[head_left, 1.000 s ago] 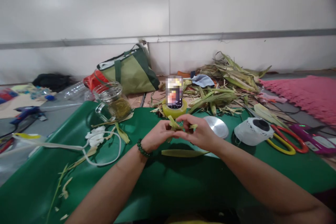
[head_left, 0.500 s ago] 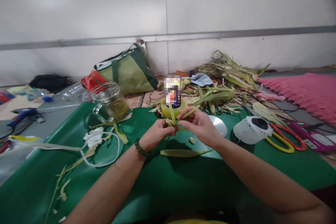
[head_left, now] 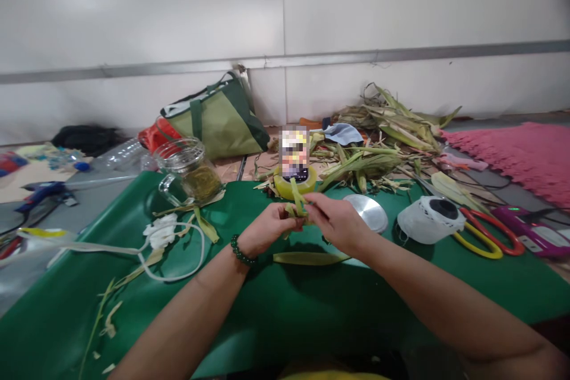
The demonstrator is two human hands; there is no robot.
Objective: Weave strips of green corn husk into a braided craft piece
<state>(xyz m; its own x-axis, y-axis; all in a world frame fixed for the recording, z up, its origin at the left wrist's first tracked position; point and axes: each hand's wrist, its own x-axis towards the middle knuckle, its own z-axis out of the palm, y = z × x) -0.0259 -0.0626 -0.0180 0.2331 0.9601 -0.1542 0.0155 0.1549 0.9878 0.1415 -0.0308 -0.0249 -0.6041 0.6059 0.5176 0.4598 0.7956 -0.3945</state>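
Between my two hands is a small bundle of folded green corn husk strips (head_left: 297, 202), one strip sticking up from it. My left hand (head_left: 270, 227), with a dark green bead bracelet at the wrist, pinches the bundle from the left. My right hand (head_left: 337, 221) has its fingers closed on the husk from the right side; the fingertips partly hide it. Below the hands a flat husk strip (head_left: 307, 258) lies on the green mat (head_left: 285, 314). Just beyond them, a phone (head_left: 295, 175) stands in a yellow tape roll (head_left: 289, 191).
A glass mug (head_left: 187, 172) and a white cord (head_left: 202, 249) are to the left. On the right are a silver disc (head_left: 371, 212), a white thread spool (head_left: 427, 219) and scissors (head_left: 494, 237). A husk pile (head_left: 396, 122) and green bag (head_left: 227, 119) lie at the back.
My right hand has turned and closed in on the bundle. The strip that stuck out above its fingers no longer shows there. My left hand keeps its hold.
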